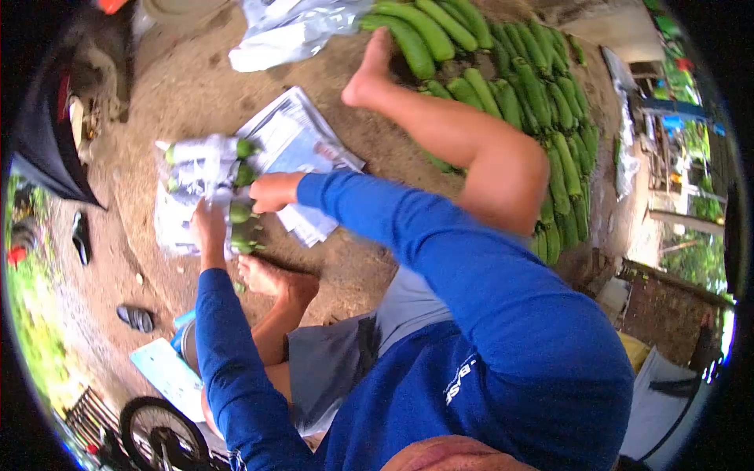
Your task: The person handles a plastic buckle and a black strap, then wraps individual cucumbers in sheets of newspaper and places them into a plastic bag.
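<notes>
Several green vegetables, partly wrapped in printed paper, lie side by side in a clear plastic bag on the ground. My left hand is over the middle of this bundle, its fingers drawn together on the plastic. At the bundle's right side, by the bare vegetable ends, my right hand is closed with curled fingers. What it grips is too small to make out. Sheets of newspaper lie flat just beyond and beneath my right hand.
Rows of long green vegetables cover the ground at the upper right, beyond my bent leg. Loose clear plastic lies at the top. My bare foot is just below the bundle. Dark sandals and a bicycle wheel are at left.
</notes>
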Motion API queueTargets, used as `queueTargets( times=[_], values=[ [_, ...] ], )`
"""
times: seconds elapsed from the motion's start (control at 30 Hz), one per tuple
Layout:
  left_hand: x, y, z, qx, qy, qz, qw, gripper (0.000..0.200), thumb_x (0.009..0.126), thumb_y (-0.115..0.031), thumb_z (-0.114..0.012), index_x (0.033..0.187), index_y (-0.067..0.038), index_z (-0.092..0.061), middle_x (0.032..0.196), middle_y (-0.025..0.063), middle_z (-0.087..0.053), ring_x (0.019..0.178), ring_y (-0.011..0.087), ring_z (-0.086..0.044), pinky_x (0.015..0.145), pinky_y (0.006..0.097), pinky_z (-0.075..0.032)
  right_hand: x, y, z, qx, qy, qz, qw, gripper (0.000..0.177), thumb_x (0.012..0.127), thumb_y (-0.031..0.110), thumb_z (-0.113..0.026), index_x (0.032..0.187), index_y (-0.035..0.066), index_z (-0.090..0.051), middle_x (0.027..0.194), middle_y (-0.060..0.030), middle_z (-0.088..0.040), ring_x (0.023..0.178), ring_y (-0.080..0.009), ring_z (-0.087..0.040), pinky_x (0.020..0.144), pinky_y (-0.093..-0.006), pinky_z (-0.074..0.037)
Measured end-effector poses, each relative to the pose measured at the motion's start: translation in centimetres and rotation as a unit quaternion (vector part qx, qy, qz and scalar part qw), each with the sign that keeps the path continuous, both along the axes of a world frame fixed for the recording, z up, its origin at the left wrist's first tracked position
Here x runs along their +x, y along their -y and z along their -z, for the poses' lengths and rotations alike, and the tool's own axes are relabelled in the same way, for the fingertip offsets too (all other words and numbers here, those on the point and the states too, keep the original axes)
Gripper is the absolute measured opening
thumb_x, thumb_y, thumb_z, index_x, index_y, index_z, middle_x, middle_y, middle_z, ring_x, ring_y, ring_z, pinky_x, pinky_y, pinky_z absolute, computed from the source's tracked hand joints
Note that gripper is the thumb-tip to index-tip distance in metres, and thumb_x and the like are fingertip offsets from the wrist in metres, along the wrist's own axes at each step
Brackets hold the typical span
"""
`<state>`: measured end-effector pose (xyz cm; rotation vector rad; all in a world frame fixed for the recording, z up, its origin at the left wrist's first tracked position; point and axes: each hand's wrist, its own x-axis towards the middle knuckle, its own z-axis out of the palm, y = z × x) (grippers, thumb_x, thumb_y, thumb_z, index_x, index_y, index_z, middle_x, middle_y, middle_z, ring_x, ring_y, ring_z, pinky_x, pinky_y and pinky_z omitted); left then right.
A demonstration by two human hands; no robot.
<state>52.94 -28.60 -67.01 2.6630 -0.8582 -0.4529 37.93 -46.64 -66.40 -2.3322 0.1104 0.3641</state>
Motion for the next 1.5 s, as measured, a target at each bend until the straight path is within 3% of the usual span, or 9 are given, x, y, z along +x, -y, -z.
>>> queueTargets(
  times=[0.2,0.37,0.4,0.67,0.9,1.03,1.23,1.37,1.5],
  values=[
    [-0.3,-0.6,1.3,-0.051,0.005,-0.039,0.998,0.067,0.088,-0.031,-0.062,0.143,0.004,-0.044,0.133,0.0312,-0.057,0.123,0.045,-0.056,0.104,0.047,-0.044,-15.1,22.1,-14.9,-0.114,0.085,0.037,0.989,0.034,0.082,0.031,-0.063,0.094,0.0,-0.071,0.091,-0.0277,-0.069,0.086,-0.0423,-0.068,0.08,-0.0512,-0.052],
    [-1.2,-0.9,-0.2,-0.025,0.07,-0.068,0.995,0.072,0.088,-0.031,-0.064,0.148,-0.002,-0.038,0.149,0.0281,-0.042,0.139,0.0455,-0.038,0.112,0.0491,-0.037,-30.2,39.7,-15.1,-0.368,-0.004,0.3,0.88,0.031,0.085,0.026,-0.058,0.095,-0.001,-0.07,0.095,-0.0263,-0.069,0.089,-0.0433,-0.067,0.082,-0.0525,-0.054],
    [-1.5,-0.8,-0.6,-0.036,0.1,-0.038,0.994,0.069,0.088,-0.03,-0.064,0.147,-0.002,-0.04,0.148,0.0274,-0.044,0.137,0.0457,-0.04,0.111,0.0497,-0.037,-33.1,42.2,-13.3,-0.357,-0.124,0.32,0.869,0.033,0.094,0.028,-0.06,0.112,0.001,-0.064,0.105,-0.023,-0.067,0.098,-0.0407,-0.063,0.083,-0.0514,-0.05],
    [-8.2,4.8,-3.9,-0.044,0.128,0.151,0.979,0.031,0.087,-0.015,-0.064,0.114,0.0,-0.068,0.131,0.0228,-0.057,0.124,0.0396,-0.052,0.105,0.0487,-0.042,-42.5,37.6,-7.8,-0.096,-0.232,0.485,0.838,0.032,0.088,0.029,-0.066,0.105,0.001,-0.068,0.091,-0.0203,-0.07,0.082,-0.0383,-0.067,0.074,-0.0503,-0.052],
    [-17.1,6.1,1.5,-0.059,-0.05,0.214,0.974,0.031,0.079,-0.012,-0.072,0.107,0.002,-0.068,0.113,0.0211,-0.066,0.109,0.039,-0.061,0.097,0.0462,-0.048,-47.6,38.9,-0.2,-0.28,-0.164,0.408,0.853,0.028,0.087,0.027,-0.066,0.098,0.001,-0.068,0.103,-0.021,-0.069,0.096,-0.0403,-0.064,0.081,-0.0498,-0.05],
    [-21.5,5.4,2.6,0.07,-0.164,0.203,0.963,0.051,0.079,-0.024,-0.075,0.125,-0.006,-0.064,0.145,0.0244,-0.044,0.125,0.0423,-0.052,0.104,0.0464,-0.047,-48.4,37.9,-2.4,-0.211,-0.169,0.434,0.86,0.031,0.089,0.027,-0.064,0.105,0.001,-0.068,0.108,-0.0232,-0.067,0.102,-0.0415,-0.062,0.085,-0.0492,-0.05],
    [-21.8,5.3,4.3,0.097,-0.125,0.308,0.938,0.078,0.074,-0.031,-0.077,0.143,-0.008,-0.05,0.149,0.0354,-0.036,0.128,0.0459,-0.051,0.102,0.0483,-0.048,-46.2,42.8,-1.7,-0.122,0.025,0.429,0.895,0.032,0.094,0.026,-0.064,0.115,0.003,-0.069,0.099,-0.0083,-0.073,0.084,-0.0153,-0.066,0.076,-0.0346,-0.053],
    [-22.8,6.4,1.0,0.233,-0.134,0.277,0.923,0.096,0.071,-0.036,-0.081,0.153,-0.015,-0.036,0.16,0.0311,-0.012,0.137,0.0483,-0.04,0.105,0.0552,-0.045,-32.8,43.1,-7.1,-0.089,-0.013,0.405,0.91,0.045,0.098,0.03,-0.06,0.132,0.001,-0.06,0.117,-0.0128,-0.07,0.101,-0.0202,-0.067,0.081,-0.0345,-0.054],
    [-23.1,6.5,1.0,0.208,-0.146,0.243,0.936,0.09,0.071,-0.032,-0.081,0.149,-0.01,-0.04,0.155,0.0276,-0.021,0.138,0.0466,-0.039,0.102,0.0545,-0.048,-21.1,39.0,-11.8,-0.169,0.012,0.221,0.96,0.044,0.097,0.028,-0.059,0.131,0.001,-0.06,0.122,-0.0199,-0.067,0.111,-0.0288,-0.065,0.092,-0.0395,-0.051]
  ],
)
